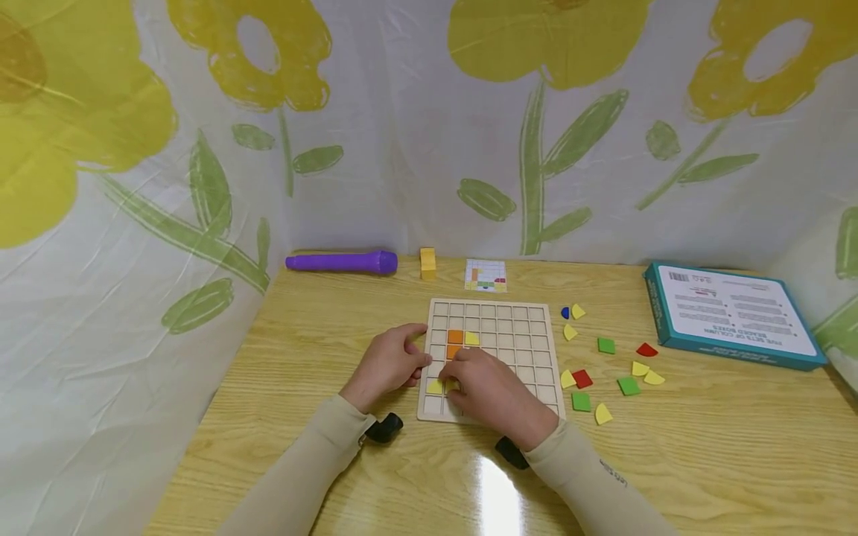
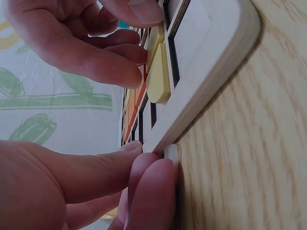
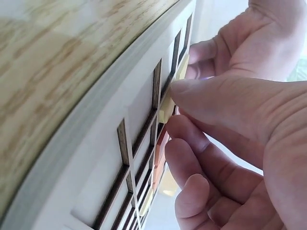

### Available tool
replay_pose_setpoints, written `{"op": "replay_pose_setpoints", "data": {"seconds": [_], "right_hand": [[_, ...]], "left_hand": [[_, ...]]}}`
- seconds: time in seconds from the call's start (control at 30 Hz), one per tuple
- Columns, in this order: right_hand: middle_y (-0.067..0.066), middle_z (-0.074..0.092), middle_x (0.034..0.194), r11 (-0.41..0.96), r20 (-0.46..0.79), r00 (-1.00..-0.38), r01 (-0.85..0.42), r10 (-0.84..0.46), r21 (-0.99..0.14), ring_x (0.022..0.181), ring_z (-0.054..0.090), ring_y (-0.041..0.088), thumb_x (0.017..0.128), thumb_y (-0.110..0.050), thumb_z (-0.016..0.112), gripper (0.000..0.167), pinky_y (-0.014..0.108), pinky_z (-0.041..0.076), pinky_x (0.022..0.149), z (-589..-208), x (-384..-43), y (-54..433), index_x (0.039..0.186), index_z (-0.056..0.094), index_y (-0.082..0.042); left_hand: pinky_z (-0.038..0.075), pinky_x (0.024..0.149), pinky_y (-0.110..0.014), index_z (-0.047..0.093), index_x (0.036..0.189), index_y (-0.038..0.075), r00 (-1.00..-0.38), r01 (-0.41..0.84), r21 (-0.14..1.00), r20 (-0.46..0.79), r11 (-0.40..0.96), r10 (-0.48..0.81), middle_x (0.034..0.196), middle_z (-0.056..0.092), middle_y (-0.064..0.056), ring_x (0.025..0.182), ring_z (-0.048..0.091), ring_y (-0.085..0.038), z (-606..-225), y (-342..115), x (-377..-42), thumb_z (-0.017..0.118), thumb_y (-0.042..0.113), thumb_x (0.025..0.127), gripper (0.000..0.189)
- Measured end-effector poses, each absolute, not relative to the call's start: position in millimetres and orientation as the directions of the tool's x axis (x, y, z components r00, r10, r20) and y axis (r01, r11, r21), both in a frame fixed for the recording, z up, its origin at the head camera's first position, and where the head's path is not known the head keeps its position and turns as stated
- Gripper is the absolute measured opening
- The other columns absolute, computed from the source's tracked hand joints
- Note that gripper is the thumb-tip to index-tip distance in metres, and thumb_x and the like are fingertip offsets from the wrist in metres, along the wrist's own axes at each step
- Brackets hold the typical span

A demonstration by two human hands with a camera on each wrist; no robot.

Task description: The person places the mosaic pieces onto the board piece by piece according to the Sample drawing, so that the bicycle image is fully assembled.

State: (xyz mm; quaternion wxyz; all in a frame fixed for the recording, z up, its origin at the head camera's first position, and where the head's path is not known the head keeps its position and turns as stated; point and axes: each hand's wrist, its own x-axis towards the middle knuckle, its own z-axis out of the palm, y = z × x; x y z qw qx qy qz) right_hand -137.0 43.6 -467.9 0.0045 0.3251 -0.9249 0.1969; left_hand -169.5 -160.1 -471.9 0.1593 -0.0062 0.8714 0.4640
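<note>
Board (image 1: 523,342) cells hold orange tiles (image 1: 455,337) and yellow pieces (image 1: 472,339).

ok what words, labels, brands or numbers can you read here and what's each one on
"FIVE SETS OF COLUMN BEADED BOXES": upside down on the teal-and-white rectangular box.
Too small to read: the box's fine print and side lettering.
Too blurred to read: dark lettering on the beige fabric right sleeve.

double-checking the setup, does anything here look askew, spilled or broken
Nothing visibly looks spilled or broken. One oddity: the teal box right of the board lies askew, its printed text upside down from the head view.
</note>
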Motion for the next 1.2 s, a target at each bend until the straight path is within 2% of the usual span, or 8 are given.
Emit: {"op": "replay_pose_setpoints", "data": {"seconds": [0.83, 1.2], "right_hand": [[-0.003, 0.072, 0.095, 0.707, 0.143, -0.788, -0.604, -0.599, -0.368, 0.087, 0.062, 0.013, 0.09, -0.006, 0.081, 0.016, 0.03, 0.058, 0.078, -469.3, -137.4, 44.2, 0.103, 0.085, -0.013], [-0.003, 0.073, 0.096, 0.712, 0.133, -0.789, -0.602, -0.6, -0.361, 0.088, 0.064, 0.014, 0.092, -0.008, 0.082, 0.014, 0.031, 0.059, 0.08, -467.8, -137.4, 43.1, 0.105, 0.085, -0.013]], "left_hand": [[0.053, 0.054, -0.024, 0.056, 0.157, 0.013, -0.95, -0.155, 0.798, -0.282, 0.582, 0.133, 0.087, 0.071, -0.008, 0.06, 0.065, -0.016, -471.0, -159.1, -169.1, 0.077, 0.006, 0.099, 0.062], [0.057, 0.058, -0.028, 0.056, 0.158, 0.014, -0.948, -0.165, 0.806, -0.288, 0.569, 0.132, 0.086, 0.069, -0.008, 0.061, 0.065, -0.018, -471.4, -159.1, -169.9, 0.077, 0.006, 0.099, 0.063]]}}
